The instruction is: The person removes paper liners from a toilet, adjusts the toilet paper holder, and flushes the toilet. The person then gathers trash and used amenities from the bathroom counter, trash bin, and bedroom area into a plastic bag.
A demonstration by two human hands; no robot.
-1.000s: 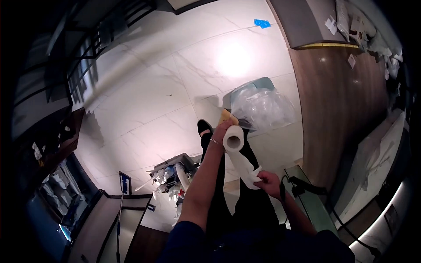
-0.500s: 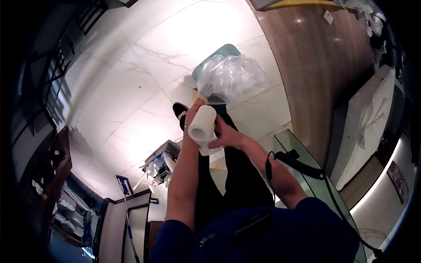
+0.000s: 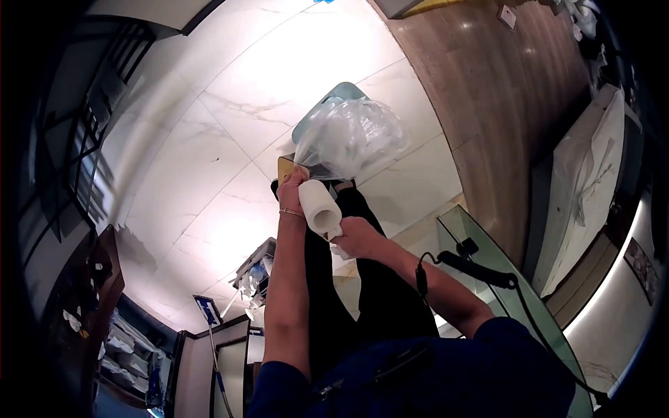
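A white paper roll (image 3: 317, 202) lies between my hands, its hollow end facing me. My left hand (image 3: 293, 188) is closed at the far left side of the roll, beside a yellow flat item (image 3: 284, 167) and the gathered edge of a clear plastic bag (image 3: 352, 136). Which of these its fingers grip is partly hidden. At the roll's near end, my right hand (image 3: 357, 237) is closed on the loose paper (image 3: 339, 252), which hangs just below it. The bag rests over a light teal bin (image 3: 341, 90).
A caddy of cleaning items (image 3: 254, 275) stands at lower left, near a flat-headed mop (image 3: 208, 310). To the right are a glass panel (image 3: 481, 258) with a coiled black cable (image 3: 477, 270) and a large wrapped board (image 3: 585, 188).
My hands and the roll have moved left in view. The right hand has gone from holding out a long paper strip to the roll's near end; the strip is now mostly gathered.
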